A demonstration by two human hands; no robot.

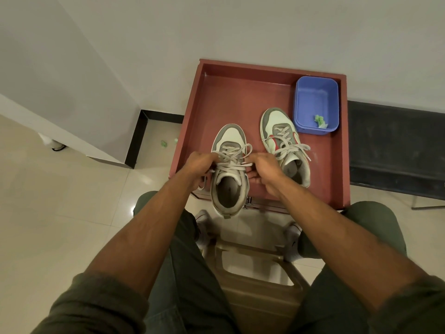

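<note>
A seated person's left hand (201, 162) and right hand (267, 166) each pinched the pale laces (232, 156) of a grey-and-white sneaker (230, 189), fingers curled, the hands apart on either side of the shoe's tongue. The sneaker lay toward the near-left corner of a red tray (240, 100), toe pointing to the far edge and heel jutting over the near edge. Its mate, the second sneaker (284, 138), sat just to the right, laces loose. A blue tub (313, 100) stood in the tray's far-right corner, touching that shoe's toe, with a green scrap (320, 120) inside. Green bits (164, 142) lay on the tiled floor left of the tray.
</note>
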